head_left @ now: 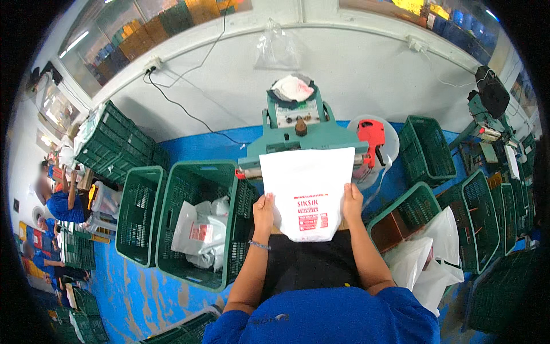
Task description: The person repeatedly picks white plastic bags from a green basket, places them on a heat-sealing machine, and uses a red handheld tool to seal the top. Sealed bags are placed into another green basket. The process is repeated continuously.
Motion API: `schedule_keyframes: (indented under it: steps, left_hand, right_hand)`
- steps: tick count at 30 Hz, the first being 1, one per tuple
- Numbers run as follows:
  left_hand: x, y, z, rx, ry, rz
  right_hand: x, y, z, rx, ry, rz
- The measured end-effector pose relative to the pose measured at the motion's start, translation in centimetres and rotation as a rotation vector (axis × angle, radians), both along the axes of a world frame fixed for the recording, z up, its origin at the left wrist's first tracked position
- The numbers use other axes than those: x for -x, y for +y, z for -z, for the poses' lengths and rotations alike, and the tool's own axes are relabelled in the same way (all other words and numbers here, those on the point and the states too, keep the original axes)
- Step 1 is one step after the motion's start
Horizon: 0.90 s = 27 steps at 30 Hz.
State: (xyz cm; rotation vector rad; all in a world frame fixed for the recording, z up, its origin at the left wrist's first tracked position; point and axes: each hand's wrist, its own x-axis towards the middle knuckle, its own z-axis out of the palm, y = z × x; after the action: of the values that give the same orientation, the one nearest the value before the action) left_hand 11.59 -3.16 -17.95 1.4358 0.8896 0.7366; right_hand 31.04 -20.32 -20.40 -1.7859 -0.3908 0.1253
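Note:
A white plastic bag (307, 179) with red print is stretched upright in front of me. My left hand (263, 213) grips its left edge, fingers closed. At the right edge, my right hand (352, 202) pinches the bag at about the same height. The bag's upper edge lies against the front of a green heat-sealing machine (299, 136), so part of the machine's jaw is hidden. A bundled white and dark cloth (292, 89) rests on top of the machine.
On my left, a green crate (166, 252) holds several white printed bags (200, 229). To the right, more white bags (427, 252) spill over another green crate (375, 223). A red tape dispenser (371, 133) sits on a round whitish tub (391, 143). Other people work at far left.

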Motion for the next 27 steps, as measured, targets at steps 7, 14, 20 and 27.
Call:
schedule_keyframes:
  steps: [7,14,20,27]
  left_hand:
    - [-2.0,2.0,-5.3,0.12,-0.281,0.087]
    - [-2.2,4.3,-3.0,0.174,-0.146,-0.131]
    - [-1.4,4.5,1.1,0.3,-0.154,-0.173]
    - [-2.3,6.5,-0.3,0.238,-0.245,-0.159]
  right_hand:
    - [-3.1,-0.4,-4.7,-0.177,0.078,-0.22]
    - [-3.4,1.3,-4.8,-0.259,0.417,-0.176]
    - [-3.1,1.1,0.1,-0.324,0.584,0.014]
    - [-4.6,3.2,-0.7,-0.311,0.522,0.002]
